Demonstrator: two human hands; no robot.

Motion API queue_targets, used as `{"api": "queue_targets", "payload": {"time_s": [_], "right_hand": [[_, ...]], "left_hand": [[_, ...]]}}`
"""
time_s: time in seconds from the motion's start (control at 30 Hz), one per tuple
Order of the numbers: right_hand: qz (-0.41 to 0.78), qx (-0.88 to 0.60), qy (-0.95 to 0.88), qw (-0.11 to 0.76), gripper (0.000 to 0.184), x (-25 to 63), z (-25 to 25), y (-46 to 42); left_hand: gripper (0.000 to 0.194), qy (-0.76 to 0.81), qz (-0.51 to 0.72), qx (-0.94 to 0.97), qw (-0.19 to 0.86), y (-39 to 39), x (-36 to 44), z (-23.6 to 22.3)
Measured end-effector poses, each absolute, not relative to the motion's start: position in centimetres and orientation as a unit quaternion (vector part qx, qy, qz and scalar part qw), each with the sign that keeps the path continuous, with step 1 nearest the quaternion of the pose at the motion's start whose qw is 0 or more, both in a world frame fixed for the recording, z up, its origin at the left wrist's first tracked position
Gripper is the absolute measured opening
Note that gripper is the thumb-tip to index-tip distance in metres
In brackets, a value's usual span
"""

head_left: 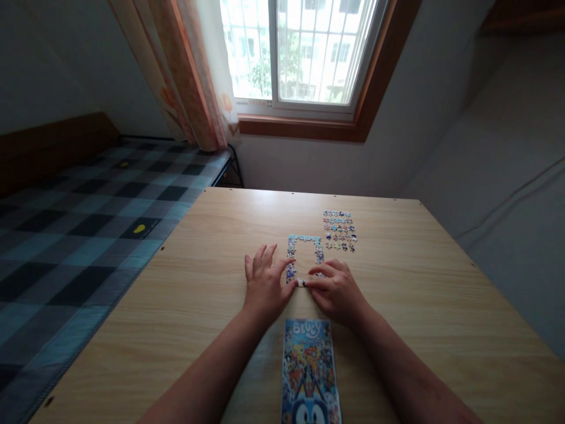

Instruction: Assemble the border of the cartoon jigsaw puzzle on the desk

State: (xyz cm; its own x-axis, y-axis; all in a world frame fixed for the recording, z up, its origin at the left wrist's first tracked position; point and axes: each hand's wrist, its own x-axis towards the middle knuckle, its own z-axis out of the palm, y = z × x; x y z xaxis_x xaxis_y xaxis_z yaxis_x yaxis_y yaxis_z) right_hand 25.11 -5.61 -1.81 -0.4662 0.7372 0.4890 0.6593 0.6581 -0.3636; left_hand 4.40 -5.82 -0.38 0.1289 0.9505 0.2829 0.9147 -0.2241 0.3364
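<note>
A jigsaw puzzle frame point(304, 238) of joined edge pieces lies flat on the table, its middle showing bare wood. My left hand point(265, 284) is at its lower left corner, with fingers spread and the thumb tip against the bottom row. Across from it, my right hand point(338, 288) has its fingers bent together at the lower right, the fingertips on a puzzle piece point(302, 283) of that bottom row. Its thumb is mostly hidden under the hand. Loose puzzle pieces point(339, 228) are laid out in several rows beyond the frame, to the right.
A picture sheet point(310, 368) printed with cartoon figures lies between my forearms. The wooden table point(212, 247) spreads to both sides. A bed point(110, 224) with checked cloth adjoins on the left. Behind stand a curtain point(194, 70) and a barred window point(318, 53).
</note>
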Motion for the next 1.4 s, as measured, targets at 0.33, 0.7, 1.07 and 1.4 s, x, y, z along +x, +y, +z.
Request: {"api": "queue_targets", "payload": {"time_s": [0.33,0.7,1.07,1.4], "right_hand": [[-0.004,-0.476,-0.710,0.519,0.028,26.8,-0.3,-5.2],[0.009,-0.497,-0.646,0.579,0.030,26.9,-1.2,-4.8],[0.060,-0.518,-0.608,0.598,0.028,26.7,-2.4,-4.2],[0.079,-0.524,-0.614,0.586,0.027,26.8,-2.9,-3.8]], "left_hand": [[0.030,0.616,0.241,0.749,0.038,-5.2,3.4,0.1],[0.020,0.646,0.170,0.742,0.055,-3.1,-0.8,1.0],[0.025,0.567,0.140,0.807,0.082,-3.5,-1.2,1.5],[0.026,0.568,0.114,0.812,0.075,-4.6,-0.1,3.0]]}}
